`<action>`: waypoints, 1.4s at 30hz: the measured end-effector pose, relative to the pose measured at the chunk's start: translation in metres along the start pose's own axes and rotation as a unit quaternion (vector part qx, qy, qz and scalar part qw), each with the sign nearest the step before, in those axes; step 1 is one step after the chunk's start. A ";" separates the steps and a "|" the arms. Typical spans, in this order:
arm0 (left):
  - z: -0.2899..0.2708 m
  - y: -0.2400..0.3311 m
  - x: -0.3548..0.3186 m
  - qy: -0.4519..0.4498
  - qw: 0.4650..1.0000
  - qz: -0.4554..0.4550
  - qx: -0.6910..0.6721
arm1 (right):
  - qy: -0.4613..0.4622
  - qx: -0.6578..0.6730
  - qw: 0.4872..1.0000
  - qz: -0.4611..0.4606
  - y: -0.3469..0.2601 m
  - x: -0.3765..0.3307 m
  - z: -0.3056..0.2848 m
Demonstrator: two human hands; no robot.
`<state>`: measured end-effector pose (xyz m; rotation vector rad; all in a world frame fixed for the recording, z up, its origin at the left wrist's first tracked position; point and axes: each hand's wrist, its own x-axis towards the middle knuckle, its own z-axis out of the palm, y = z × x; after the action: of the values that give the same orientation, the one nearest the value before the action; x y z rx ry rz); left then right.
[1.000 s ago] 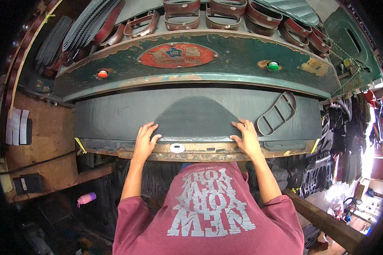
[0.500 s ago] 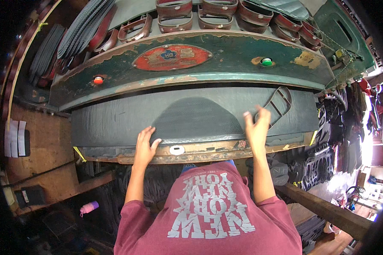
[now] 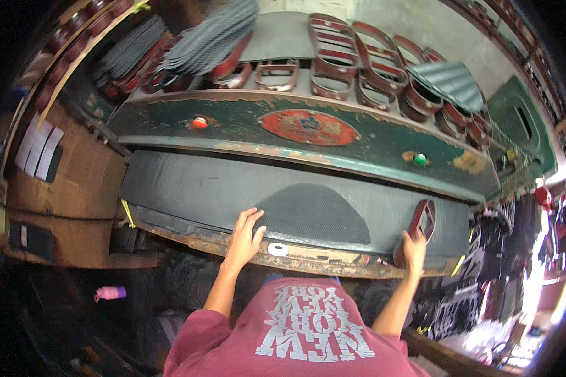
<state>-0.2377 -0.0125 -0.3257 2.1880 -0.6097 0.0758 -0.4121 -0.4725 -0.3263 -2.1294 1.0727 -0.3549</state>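
My right hand (image 3: pixel 414 253) is closed around the near end of a sole-shaped cutting die (image 3: pixel 426 217), a reddish-brown metal band with crossbars. The die seems to be tilted at the right end of the dark press bed (image 3: pixel 182 182). To its left, a dark textured rubber sheet (image 3: pixel 314 213) with a curved far edge lies flat on the bed. My left hand (image 3: pixel 242 237) rests by that sheet's left corner, fingers stretched and thumb apart, holding nothing.
Across the bed runs the green press beam (image 3: pixel 233 130), with a red button (image 3: pixel 200 123) and a green button (image 3: pixel 420 159). Several more dies (image 3: pixel 333 47) and stacked ribbed sheets (image 3: pixel 214 38) sit above it. A wooden beam (image 3: pixel 443 355) stands at lower right.
My right hand has gone from hovering beside the die to gripping its near end, and the die has changed its tilt. The whole view has turned. My left hand stays by the sheet.
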 end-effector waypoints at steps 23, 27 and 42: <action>0.006 -0.019 0.053 -0.109 0.985 -0.131 -0.022 | -0.166 -0.116 0.860 -0.468 -0.118 -0.070 0.127; 0.001 -0.023 0.055 -0.140 0.983 -0.121 0.016 | -0.185 0.020 0.881 -0.436 -0.110 -0.063 0.121; 0.013 -0.063 0.050 -0.156 0.984 0.040 0.075 | -0.157 -0.059 0.944 -0.283 -0.035 -0.032 0.096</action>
<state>-0.1675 -0.0090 -0.3661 2.3402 -0.8918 -0.1898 -0.3607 -0.3880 -0.3678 -2.4757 0.2924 -0.2030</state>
